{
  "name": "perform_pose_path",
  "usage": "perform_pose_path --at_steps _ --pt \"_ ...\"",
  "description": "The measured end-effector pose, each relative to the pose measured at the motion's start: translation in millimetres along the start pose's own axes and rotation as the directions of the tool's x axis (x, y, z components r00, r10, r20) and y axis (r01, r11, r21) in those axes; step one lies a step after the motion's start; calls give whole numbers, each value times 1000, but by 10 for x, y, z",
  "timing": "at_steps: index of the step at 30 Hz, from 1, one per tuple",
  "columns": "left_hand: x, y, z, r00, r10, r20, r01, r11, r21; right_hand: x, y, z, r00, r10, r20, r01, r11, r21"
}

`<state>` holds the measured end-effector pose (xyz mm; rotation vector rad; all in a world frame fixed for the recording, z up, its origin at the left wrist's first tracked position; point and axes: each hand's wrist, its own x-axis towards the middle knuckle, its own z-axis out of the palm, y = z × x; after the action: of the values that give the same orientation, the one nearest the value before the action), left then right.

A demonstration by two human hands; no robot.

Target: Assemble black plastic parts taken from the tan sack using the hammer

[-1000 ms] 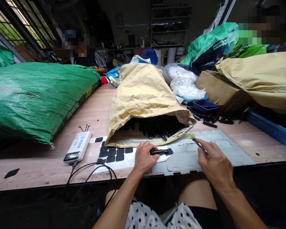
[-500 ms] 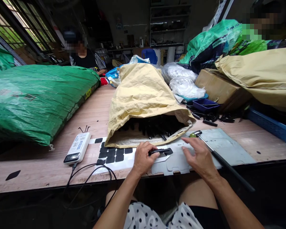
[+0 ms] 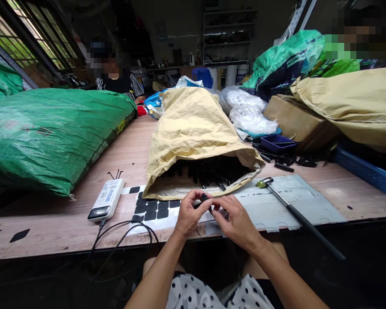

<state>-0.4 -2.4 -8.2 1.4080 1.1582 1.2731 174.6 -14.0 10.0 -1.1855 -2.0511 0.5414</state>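
Observation:
My left hand (image 3: 193, 211) is closed around a slim black tube-shaped piece (image 3: 204, 197), whose rounded end pokes up between thumb and fingers. From the other side, my right hand (image 3: 234, 216) meets it, thumb and fingers pinched on the piece; most of it is hidden by fingers. A white sheet with rows of black rounded-square stickers (image 3: 162, 213) lies to the left of my hands. Just behind them a yellow woven sack (image 3: 193, 128) lies with its mouth towards me, full of black slender pieces (image 3: 209, 174).
A hammer (image 3: 296, 212) lies across a grey sheet (image 3: 296, 189) on the right, its handle over the table edge. To the left are a white power bank (image 3: 106, 199) with a cable and a large green sack (image 3: 51, 137). A blue tray (image 3: 366, 171) stands right; two people sit beyond.
My right hand has moved left from the grey sheet to meet my left hand. The black piece, flat before, is now lifted slightly and tilted, with both hands on it.

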Motion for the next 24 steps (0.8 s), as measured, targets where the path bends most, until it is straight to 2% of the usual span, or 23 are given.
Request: perform_pose_path --at_steps 2,4,7,12,17,20,24 --pt "-1 -22 11 999 -33 -8 32 997 -67 26 -15 -32 1000 19 -21 -18 999 50" --pt "-3 -46 24 998 -51 -25 50 997 -60 62 -14 -72 997 45 -56 -41 996 77" --pt "-6 -55 30 1000 -20 -1 20 999 46 119 2 -139 997 42 -69 -34 993 114" --pt "-5 11 7 990 53 130 -80 975 206 180 55 -214 995 -97 37 91 986 137" --pt "5 46 27 983 110 144 -157 917 368 191 135 -225 999 -43 6 42 990 131" --pt "8 18 46 980 134 145 -187 871 455 175 169 -253 997 -65 29 63 997 48" --pt "8 -18 59 967 145 209 -239 801 550 174 188 -308 980 -119 157 152 964 -217"
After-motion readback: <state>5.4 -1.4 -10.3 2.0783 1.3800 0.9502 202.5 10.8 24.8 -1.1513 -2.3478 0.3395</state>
